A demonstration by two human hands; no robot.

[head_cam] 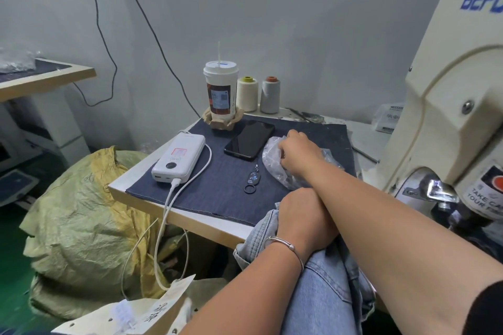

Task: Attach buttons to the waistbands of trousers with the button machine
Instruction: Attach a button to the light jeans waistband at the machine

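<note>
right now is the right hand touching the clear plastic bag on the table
Touching: the head view shows the right hand with fingers curled into the plastic bag.

head cam | looks forward-down | close over crossed forearms | single view

Trousers (324, 288): light blue washed denim.
Desk (190, 221): pale wood edge; dark navy cloth (217, 185) cover, faint vertical weave.
Power bank (178, 158): white, red-and-white label; white cable (166, 215).
Phone (249, 139): glossy black.
Cup (220, 90): white lid, brown-and-orange print.
Thread cones: cream, yellow top (247, 94); grey, rust top (270, 95).
Button machine (446, 95): cream, blue lettering.
Sack (81, 220): yellow-green woven.
Bag (275, 160): clear plastic.
Floor (13, 280): green.
</note>
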